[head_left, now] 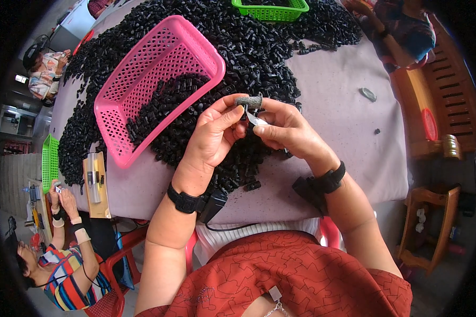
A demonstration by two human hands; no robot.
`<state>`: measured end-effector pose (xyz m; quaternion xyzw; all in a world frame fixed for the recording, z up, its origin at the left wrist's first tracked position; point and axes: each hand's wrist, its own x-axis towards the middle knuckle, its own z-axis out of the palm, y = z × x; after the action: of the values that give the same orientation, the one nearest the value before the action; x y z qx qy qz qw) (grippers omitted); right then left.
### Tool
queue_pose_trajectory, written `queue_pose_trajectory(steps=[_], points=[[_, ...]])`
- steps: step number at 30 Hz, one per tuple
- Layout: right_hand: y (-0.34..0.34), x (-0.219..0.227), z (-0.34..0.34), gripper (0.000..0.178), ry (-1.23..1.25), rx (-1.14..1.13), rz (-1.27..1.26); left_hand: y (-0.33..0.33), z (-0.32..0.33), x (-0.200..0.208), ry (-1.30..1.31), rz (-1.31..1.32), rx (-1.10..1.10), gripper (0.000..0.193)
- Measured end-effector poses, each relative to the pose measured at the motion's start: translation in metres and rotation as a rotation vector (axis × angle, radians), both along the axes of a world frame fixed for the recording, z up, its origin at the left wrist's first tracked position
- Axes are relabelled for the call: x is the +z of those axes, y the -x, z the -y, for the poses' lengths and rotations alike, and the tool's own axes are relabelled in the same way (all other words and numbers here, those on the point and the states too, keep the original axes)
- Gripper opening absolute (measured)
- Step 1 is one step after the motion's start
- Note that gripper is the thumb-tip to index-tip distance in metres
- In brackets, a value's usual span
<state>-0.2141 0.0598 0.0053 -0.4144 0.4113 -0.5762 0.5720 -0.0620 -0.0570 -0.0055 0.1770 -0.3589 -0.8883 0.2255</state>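
Observation:
My left hand (214,129) and my right hand (293,127) meet above a heap of small black plastic pieces (259,63), fingers closed. Between the left thumb and fingers sits a small black piece (244,115), mostly hidden. A rough grey cylinder (249,101) lies at both index fingertips; whether it is held or worn on a finger I cannot tell. Pinched by my right thumb and fingers is a thin, pale, blade-like tool (257,121), its tip pointing toward the left hand. Left of my hands, a pink perforated basket (166,124) lies tilted with black pieces inside.
A green basket (272,12) stands at the far edge, another (49,161) at the left. A clear plastic piece (368,94) lies on the pale tablecloth (344,132). Other people sit left and far right. A wooden stool (428,227) stands right of the table.

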Motion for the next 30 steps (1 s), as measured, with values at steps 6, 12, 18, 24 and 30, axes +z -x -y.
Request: queue_pose_trajectory(steps=[6, 12, 18, 24, 30], points=[[0.004, 0.001, 0.001, 0.050, -0.039, 0.032, 0.059, 0.000, 0.000, 0.000, -0.023, -0.008, -0.040, 0.028], [-0.002, 0.003, 0.000, 0.044, 0.033, 0.021, 0.044, -0.001, 0.001, 0.000, -0.052, -0.029, -0.046, 0.029], [0.000, 0.000, 0.000, 0.039, 0.004, -0.009, -0.003, 0.000, 0.003, -0.004, -0.133, -0.048, -0.079, 0.031], [0.005, -0.008, 0.003, 0.036, -0.043, -0.026, 0.059, -0.001, 0.003, -0.008, -0.167, -0.140, -0.182, 0.033], [-0.002, 0.001, 0.000, 0.046, 0.009, 0.036, 0.075, -0.002, 0.005, -0.006, -0.174, -0.109, -0.137, 0.032]])
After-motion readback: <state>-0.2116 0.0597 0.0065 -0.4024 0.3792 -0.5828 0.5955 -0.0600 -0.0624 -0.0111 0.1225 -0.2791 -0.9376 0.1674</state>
